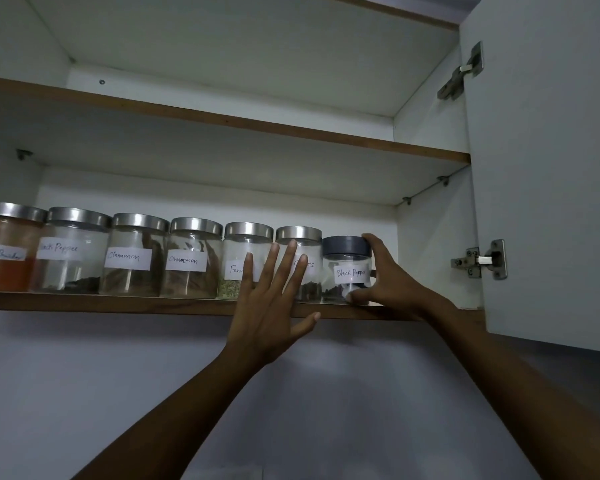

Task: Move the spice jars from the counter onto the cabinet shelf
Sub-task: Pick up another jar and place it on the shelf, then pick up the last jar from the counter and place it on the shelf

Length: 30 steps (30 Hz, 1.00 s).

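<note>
Gripping the dark-lidded Black Pepper jar [347, 270] on the shelf [153, 304], right hand [388, 275]; left hand [271, 306] spread flat, apparently touching nothing.

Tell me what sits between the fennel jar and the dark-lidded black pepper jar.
One steel-lidded jar, its label partly behind the left hand; head view.

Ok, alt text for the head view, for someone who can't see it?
A person's right hand grips a dark-lidded jar labelled Black Pepper at the right end of a row of six silver-lidded jars on the lower cabinet shelf; the left hand is open in front of them.
</note>
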Available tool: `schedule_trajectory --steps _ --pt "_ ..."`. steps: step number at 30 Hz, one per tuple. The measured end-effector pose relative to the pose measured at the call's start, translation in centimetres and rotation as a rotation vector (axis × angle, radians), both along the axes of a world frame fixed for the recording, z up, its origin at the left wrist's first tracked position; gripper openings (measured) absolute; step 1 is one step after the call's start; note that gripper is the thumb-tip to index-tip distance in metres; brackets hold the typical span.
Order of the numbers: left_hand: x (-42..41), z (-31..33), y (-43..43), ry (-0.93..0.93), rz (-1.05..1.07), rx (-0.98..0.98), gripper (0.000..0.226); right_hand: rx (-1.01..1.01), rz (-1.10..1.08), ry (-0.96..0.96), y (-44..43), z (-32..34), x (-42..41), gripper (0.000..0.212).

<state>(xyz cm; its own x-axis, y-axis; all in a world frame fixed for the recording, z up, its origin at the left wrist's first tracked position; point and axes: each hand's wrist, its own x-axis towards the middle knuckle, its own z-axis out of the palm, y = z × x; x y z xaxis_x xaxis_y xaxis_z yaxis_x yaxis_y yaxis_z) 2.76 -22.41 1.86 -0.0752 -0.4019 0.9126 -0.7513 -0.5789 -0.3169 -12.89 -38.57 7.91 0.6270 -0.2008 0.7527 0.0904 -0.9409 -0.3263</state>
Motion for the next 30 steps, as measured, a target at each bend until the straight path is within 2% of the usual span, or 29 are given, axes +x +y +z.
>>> schedule_trajectory --steps 4,10,13,16,19,21,23,26,30 --pt "0.1 0.1 0.0 -0.004 0.020 0.014 0.085 -0.054 -0.065 -0.036 0.0 -0.1 0.8 0.102" --pt "0.0 0.2 0.3 0.024 0.023 0.046 0.089 -0.009 -0.067 0.012 -0.1 -1.2 0.4 0.114" --pt "-0.2 0.2 1.0 0.026 -0.042 0.093 0.087 0.031 -0.096 -0.095 1.2 -2.9 -0.8 0.111" --pt "-1.5 -1.4 2.3 0.046 -0.176 0.102 0.077 -0.036 -0.193 -0.315 3.6 -5.6 -1.9 0.090" --pt "-3.1 -4.7 4.2 0.105 -0.415 0.114 0.056 -0.066 -0.140 -0.444 6.8 -8.6 -2.8 0.060" --pt "-4.1 -7.0 6.0 0.206 -0.582 0.076 0.038 -0.001 -0.071 -0.448 9.4 -10.8 -3.3 0.046" --pt "-4.6 -9.2 7.7 0.264 -0.656 0.039 0.031 0.070 -0.020 -0.438 12.0 -13.0 -3.5 0.036" --pt "-4.3 -12.2 10.2 0.335 -0.688 0.083 0.029 0.138 0.050 -0.405 15.0 -16.5 -3.2 0.023" --pt "-2.1 -17.0 12.9 0.488 -0.627 0.225 0.031 0.241 0.083 -0.300 17.2 -21.6 -1.2 0.012"
